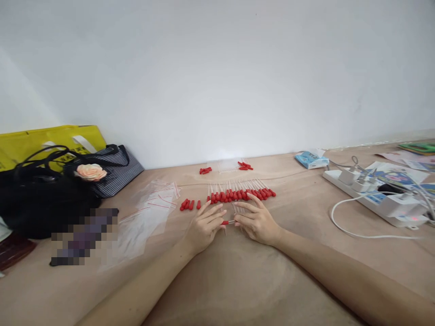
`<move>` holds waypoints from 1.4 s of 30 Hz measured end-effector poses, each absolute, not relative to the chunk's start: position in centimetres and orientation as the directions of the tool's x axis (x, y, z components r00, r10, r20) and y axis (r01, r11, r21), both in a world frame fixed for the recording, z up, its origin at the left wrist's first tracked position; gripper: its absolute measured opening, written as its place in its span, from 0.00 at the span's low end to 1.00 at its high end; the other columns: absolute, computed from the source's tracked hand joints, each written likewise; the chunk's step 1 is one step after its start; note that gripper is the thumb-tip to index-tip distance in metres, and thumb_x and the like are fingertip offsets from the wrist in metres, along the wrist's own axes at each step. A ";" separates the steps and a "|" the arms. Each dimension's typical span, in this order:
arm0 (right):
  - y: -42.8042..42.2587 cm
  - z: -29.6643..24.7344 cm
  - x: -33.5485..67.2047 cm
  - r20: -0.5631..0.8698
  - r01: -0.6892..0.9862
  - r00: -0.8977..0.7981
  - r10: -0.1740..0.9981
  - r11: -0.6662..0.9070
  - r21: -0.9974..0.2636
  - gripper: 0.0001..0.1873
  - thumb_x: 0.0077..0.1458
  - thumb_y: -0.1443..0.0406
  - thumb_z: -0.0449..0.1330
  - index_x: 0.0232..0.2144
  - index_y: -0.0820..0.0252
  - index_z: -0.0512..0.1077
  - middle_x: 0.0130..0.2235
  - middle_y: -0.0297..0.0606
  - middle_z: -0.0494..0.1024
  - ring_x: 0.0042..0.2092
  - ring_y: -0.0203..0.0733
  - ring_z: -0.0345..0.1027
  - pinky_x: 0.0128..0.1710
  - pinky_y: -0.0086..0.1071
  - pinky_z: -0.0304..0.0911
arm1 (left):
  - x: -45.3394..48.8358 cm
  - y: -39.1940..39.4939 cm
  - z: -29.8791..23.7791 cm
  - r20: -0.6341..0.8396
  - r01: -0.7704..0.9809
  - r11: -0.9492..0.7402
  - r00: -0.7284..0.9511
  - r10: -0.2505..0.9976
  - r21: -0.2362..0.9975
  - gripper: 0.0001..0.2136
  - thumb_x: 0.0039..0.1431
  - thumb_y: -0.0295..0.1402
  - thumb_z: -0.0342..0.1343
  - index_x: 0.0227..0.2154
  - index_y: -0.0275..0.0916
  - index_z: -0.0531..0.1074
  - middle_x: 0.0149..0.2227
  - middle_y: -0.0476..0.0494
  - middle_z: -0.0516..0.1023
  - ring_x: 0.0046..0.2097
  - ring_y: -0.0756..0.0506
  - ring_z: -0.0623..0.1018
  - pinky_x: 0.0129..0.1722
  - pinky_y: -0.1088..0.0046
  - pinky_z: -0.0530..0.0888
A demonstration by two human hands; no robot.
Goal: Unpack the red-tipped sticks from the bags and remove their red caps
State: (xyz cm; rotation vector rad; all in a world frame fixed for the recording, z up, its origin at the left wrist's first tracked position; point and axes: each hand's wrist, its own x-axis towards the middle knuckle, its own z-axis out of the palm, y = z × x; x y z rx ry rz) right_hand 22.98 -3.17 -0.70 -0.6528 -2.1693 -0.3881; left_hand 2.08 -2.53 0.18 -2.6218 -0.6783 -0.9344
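My left hand (205,224) and my right hand (257,222) meet over the tan table (238,280). Between their fingertips lies a thin clear dropper with a red rubber cap (227,222): the left fingers pinch the red end, the right fingers pinch the clear tube. Just beyond the hands a row of several finished droppers with red caps (241,194) lies side by side. Loose red caps (189,204) sit to the left of that row. More red caps (205,170) and clear tubes (234,165) lie farther back by the wall.
Small clear zip bags (152,203) are spread at the left. Black (37,199), striped (112,170) and yellow (44,142) bags stand at the far left. A white power strip with plugs and cables (377,199) and a tissue pack (311,159) are at the right.
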 end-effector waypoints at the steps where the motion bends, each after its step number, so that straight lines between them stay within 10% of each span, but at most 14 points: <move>1: -3.2 -0.7 23.0 0.789 0.574 -0.532 0.308 0.816 0.069 0.07 0.55 0.67 0.52 0.29 0.58 0.70 0.28 0.32 0.77 0.47 0.38 0.65 0.58 0.47 0.39 | 2.1 -2.6 0.2 0.655 0.517 -0.849 0.679 0.330 -0.108 0.05 0.57 0.29 0.50 0.31 0.38 0.70 0.41 0.45 0.77 0.48 0.45 0.72 0.53 0.56 0.61; 13: -3.4 -0.7 23.4 0.785 0.565 -0.579 0.220 0.803 0.191 0.07 0.55 0.67 0.52 0.29 0.57 0.70 0.33 0.30 0.78 0.48 0.37 0.64 0.58 0.46 0.37 | 1.4 -3.5 0.4 0.640 0.502 -0.858 0.696 0.325 -0.110 0.06 0.58 0.28 0.48 0.29 0.38 0.69 0.38 0.46 0.77 0.46 0.45 0.73 0.46 0.64 0.66; 24: -2.5 -0.9 24.3 0.712 0.791 -0.323 0.623 0.591 -0.159 0.13 0.56 0.63 0.49 0.38 0.55 0.72 0.25 0.34 0.74 0.30 0.35 0.61 0.38 0.35 0.48 | -2.0 -4.7 1.3 0.380 0.784 -0.540 0.420 0.824 0.306 0.05 0.57 0.33 0.44 0.33 0.38 0.61 0.30 0.46 0.68 0.32 0.47 0.70 0.33 0.68 0.69; 42: -2.4 -1.1 22.7 0.659 0.755 -0.432 0.616 0.646 -0.109 0.10 0.54 0.63 0.52 0.33 0.56 0.73 0.25 0.34 0.72 0.32 0.36 0.57 0.37 0.35 0.44 | 3.8 -2.6 0.7 0.341 0.661 -0.641 0.543 0.767 0.390 0.10 0.53 0.30 0.49 0.40 0.36 0.64 0.28 0.46 0.70 0.40 0.43 0.68 0.40 0.65 0.68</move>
